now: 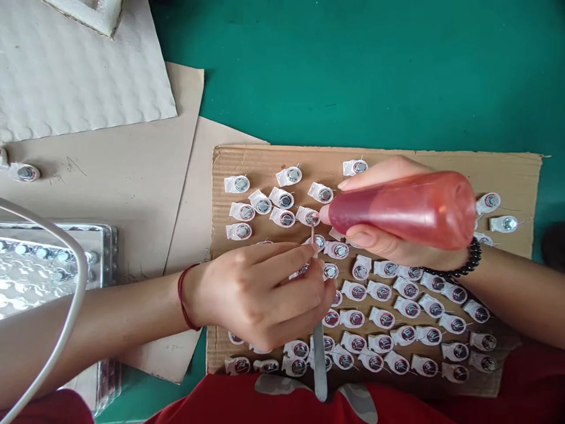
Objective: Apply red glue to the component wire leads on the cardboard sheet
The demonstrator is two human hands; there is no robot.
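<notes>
My left hand (269, 288), palm down, pinches a pair of metal tweezers (319, 359), whose tip touches a small white part with a round metal centre (308, 216). Wrapped in my right hand (388, 235) is a red squeeze bottle (406, 209), tilted nearly flat with its nozzle pointing left at that same part. Many similar white parts lie in loose rows on the brown cardboard sheet (516, 176) beneath both hands. Some of them are hidden under my hands.
Clear plastic trays (110, 259) holding round pieces lie at the lower left, with a white cable (82, 265) passing over them. Cardboard sheets (132, 159) and a white padded sheet (79, 70) cover the left. The green table (353, 70) shows behind.
</notes>
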